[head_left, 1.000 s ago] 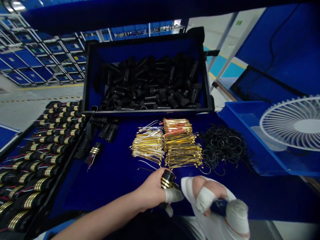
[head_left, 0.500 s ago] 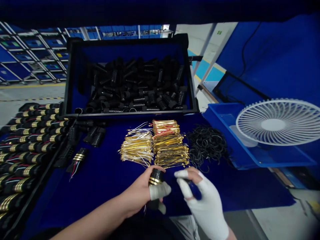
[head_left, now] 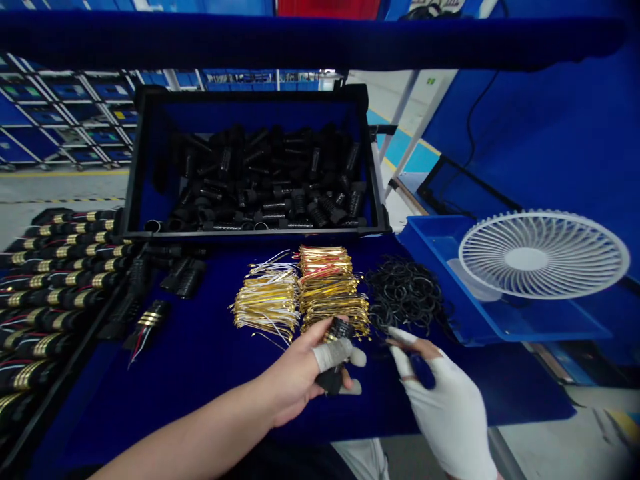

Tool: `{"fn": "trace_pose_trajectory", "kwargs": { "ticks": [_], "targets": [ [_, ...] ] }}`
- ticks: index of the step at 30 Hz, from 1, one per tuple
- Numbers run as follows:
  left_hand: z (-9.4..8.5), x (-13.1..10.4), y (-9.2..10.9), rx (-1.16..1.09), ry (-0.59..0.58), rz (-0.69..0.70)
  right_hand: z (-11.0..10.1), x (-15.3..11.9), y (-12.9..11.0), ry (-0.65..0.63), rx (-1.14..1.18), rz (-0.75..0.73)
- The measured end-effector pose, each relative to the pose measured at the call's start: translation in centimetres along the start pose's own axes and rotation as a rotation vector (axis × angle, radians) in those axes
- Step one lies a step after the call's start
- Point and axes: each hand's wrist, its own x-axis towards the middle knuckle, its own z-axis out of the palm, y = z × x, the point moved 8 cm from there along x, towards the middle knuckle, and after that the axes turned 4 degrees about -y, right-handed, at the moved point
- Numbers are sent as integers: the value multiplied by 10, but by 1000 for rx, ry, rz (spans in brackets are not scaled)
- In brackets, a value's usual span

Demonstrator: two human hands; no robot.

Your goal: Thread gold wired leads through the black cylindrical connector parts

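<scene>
My left hand (head_left: 305, 373) is closed around a black ribbed sleeve (head_left: 341, 328) with gold rings, tilted in the fingers, some of which wear pale finger covers. Part of the sleeve is hidden by my fingers. My right hand (head_left: 445, 393), in a white glove with some fingertips bare, is at the near edge of a pile of thin black rings (head_left: 405, 293). Its thumb and fingers come together in a pinch; what is between them is too small to make out. Beyond my left hand lie bundles of gold-tipped wires, white (head_left: 267, 300) and red and dark (head_left: 330, 287).
A black-rimmed bin (head_left: 250, 232) of black sleeves stands at the back. Finished-looking ringed sleeves (head_left: 60, 277) fill a tray at left; one wired sleeve (head_left: 150, 320) lies beside it. A white fan (head_left: 530, 259) stands over a blue tray (head_left: 550, 327) at right.
My right hand has moved right, away from the sleeve to the edge of the ring pile. My left hand has shifted slightly right and tilted the sleeve. The camera view has tipped up.
</scene>
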Motion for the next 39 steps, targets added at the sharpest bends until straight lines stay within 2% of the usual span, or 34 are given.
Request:
{"fn": "trace_pose_trajectory", "kwargs": {
  "ticks": [3,6,8,14,17,21,26,28,33,36,39],
  "targets": [
    [0,1,4,173,55,120,-14,-6,-20,110,85,1],
    [3,0,9,339,78,217,-15,-14,-37,109,65,-85],
    [5,-1,12,414,85,256,-12,-17,-40,95,31,-115],
    [8,0,8,497,55,244,0,-17,-45,1,-6,-181],
    [8,0,8,578,43,253,-1,-16,-54,15,-29,-234],
    [6,-2,11,650,39,266,-6,-12,-59,55,-84,-224],
    [6,-2,13,703,50,283,-1,-13,-62,7,-91,-243],
    [6,-3,15,714,51,298,0,-13,-60,16,-37,-194],
    [8,-6,23,662,35,372,1,-14,-43,68,160,48],
    [11,-9,27,594,3,408,8,-11,-33,50,281,161],
    [17,-9,28,478,-64,421,20,-7,-23,-26,459,277]
  ]
}}
